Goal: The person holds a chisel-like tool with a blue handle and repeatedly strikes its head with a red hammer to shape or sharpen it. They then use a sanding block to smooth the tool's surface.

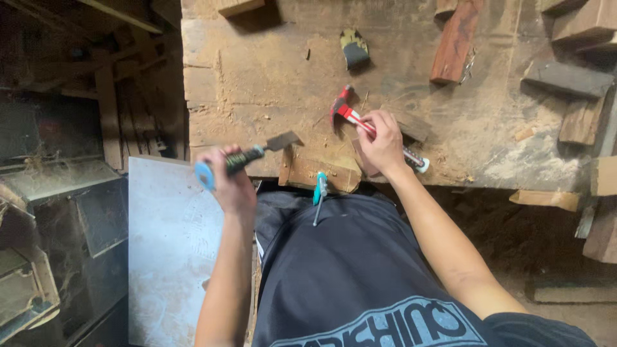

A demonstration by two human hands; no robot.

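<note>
Left hand grip closed on chisel, blade over near desk edge by wood block. Right hand grip closed on hammer. Judgement: seat blade squarely before striking; keep fingers clear.

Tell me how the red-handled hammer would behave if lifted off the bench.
The hammer looks rigid and probably head-heavy, so it would likely dip toward its metal head. The right hand grips mid-handle, which suggests easy control. Lying flat on the workbench, it seems unlikely to roll.
</note>
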